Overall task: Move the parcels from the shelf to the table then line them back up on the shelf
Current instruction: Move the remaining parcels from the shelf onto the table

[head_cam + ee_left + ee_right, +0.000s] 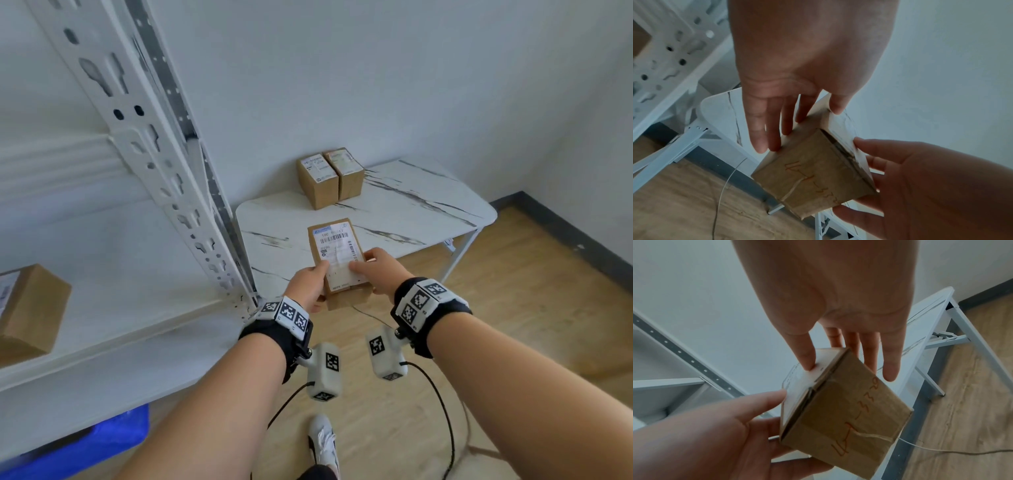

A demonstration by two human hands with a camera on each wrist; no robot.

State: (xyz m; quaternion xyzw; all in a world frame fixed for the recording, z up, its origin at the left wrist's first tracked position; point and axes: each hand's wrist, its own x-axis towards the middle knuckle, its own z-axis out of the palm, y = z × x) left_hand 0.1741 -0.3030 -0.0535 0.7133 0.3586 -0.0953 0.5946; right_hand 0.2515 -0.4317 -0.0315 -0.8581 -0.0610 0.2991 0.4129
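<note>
Hands, left hand (pixel 310 287) and right hand (pixel 380 270), pinch one parcel (pixel 337 255) between thumbs and fingers above the counter (pixel 428 205) edge at frame centre, with two parcels (pixel 329 178) already on the counter, one parcel (pixel 27 311) remaining on the shelf (pixel 137 308) at lower left, and realignment outstanding.

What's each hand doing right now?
Left hand: holds the parcel, thumb on top, fingers along its side.
Right hand: holds the same parcel from the other side.
</note>
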